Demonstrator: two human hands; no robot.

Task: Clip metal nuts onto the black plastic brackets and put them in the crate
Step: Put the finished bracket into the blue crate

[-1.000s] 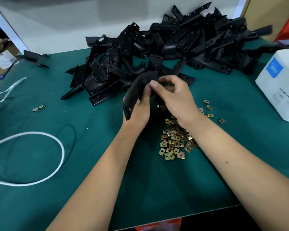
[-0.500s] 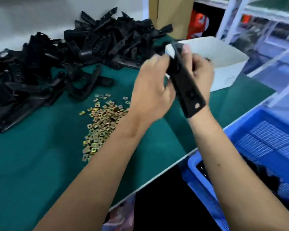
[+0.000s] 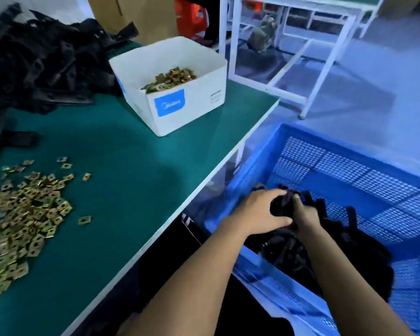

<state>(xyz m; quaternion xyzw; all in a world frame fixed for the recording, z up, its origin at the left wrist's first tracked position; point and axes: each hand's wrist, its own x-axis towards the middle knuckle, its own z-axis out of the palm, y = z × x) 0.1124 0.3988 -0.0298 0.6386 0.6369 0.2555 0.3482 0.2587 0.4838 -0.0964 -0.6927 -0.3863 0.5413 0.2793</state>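
Note:
Both hands are down inside the blue crate (image 3: 349,151) to the right of the table. My left hand (image 3: 257,212) and my right hand (image 3: 306,214) together grip one black plastic bracket (image 3: 283,206), held just above several black brackets (image 3: 289,248) lying in the crate. Motion blur hides whether a nut is on it. A heap of loose brass metal nuts (image 3: 27,214) lies on the green table (image 3: 136,170) at the left. A big pile of black brackets (image 3: 41,61) fills the far left.
A white cardboard box (image 3: 187,103) with more brass nuts stands near the table's right edge. Behind it are a brown carton (image 3: 136,13) and a white metal frame (image 3: 325,57) on the grey floor. The table's white edge (image 3: 204,185) runs diagonally beside the crate.
My view has swung right from the table to the crate. Both hands carried the bracket off the table, past its edge and down into the crate.

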